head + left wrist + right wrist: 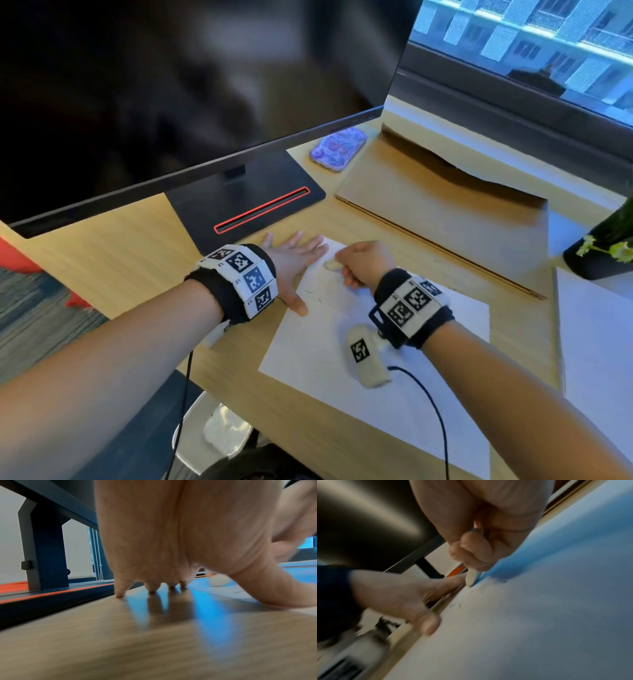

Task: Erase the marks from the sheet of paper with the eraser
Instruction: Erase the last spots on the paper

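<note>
A white sheet of paper [342, 342] lies on the wooden desk [120, 260] in front of the monitor. My right hand [359, 263] pinches a small white eraser [332, 264] and presses its tip [471, 579] against the sheet near its far left corner. A few short dark marks [313, 295] and crumbs [455, 605] show just below the eraser. My left hand [291, 260] lies flat with fingers spread, thumb [428, 623] on the sheet's left edge and fingertips [151, 588] on the desk.
A monitor on a black stand [246, 202] rises just behind the hands. A phone [337, 147] and a cardboard envelope [445, 209] lie at the back right. A dark vase [603, 246] and another white sheet [603, 359] sit at the right edge.
</note>
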The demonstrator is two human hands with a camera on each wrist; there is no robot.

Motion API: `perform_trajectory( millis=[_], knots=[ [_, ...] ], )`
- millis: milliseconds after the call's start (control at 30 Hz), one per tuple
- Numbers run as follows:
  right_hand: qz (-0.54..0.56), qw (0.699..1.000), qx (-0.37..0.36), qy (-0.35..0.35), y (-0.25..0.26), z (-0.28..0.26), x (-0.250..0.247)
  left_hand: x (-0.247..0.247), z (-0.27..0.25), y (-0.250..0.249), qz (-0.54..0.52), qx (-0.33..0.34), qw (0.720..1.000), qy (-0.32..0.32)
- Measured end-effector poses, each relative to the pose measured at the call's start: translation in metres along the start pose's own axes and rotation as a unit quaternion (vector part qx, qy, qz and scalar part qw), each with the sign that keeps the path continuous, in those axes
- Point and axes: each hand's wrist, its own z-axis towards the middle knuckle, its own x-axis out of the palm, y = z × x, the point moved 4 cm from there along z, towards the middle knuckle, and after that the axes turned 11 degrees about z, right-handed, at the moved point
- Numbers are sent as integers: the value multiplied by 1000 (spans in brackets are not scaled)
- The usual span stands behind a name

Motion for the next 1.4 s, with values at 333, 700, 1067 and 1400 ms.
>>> perform_trajectory(
  millis=[333,700,1067,1400],
  knots=[
    [-50,998,27,38,-2,-5,4,2,4,1,7,2,1000,-5],
    [73,997,-22,34,-30,-36,-35,-1,1,-1,-13,3,1000,-14],
    [437,894,3,-96,-89,-55,-74,-2,-15,-126,66,193,978,-46],
    [455,888,27,-63,-94,-51,-81,16,-16,-31,93,-117,989,17]
  ],
)
